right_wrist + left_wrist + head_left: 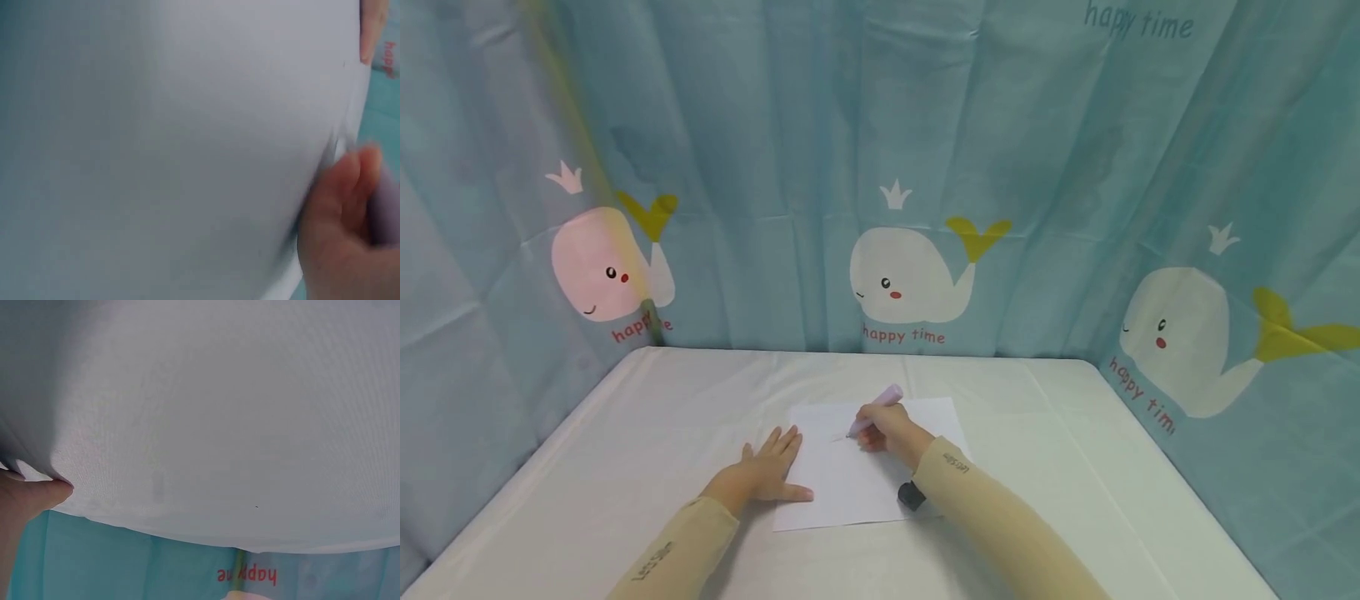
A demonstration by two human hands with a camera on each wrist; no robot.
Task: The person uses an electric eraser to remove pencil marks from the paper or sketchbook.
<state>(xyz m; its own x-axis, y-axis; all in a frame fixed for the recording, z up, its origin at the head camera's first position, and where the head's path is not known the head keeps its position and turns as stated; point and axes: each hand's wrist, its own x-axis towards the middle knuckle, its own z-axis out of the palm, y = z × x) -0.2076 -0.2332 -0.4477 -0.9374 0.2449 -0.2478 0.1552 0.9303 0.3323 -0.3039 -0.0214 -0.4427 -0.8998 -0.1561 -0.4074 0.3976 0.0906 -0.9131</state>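
A sheet of white paper (pixel 842 492) lies on the table, with a few faint short strokes near its upper middle. My right hand (pixel 887 429) pinches a light purple marker (pixel 891 395), which leans with its tip down at the strokes. In the right wrist view the marker (pixel 384 212) is blurred and cut off by the frame. Spread fingers of my left hand (pixel 763 473) rest across the paper's left edge, the thumb lying on the sheet. The left wrist view catches only a little of the left hand (pixel 31 497) at its left border.
A white cloth covers the table (pixel 1060 450). Behind it and along both sides hangs a blue curtain (pixel 737 183) printed with whales. A small black object (pixel 912 496) is at the right wrist, partly hidden by the beige sleeve (pixel 992 517).
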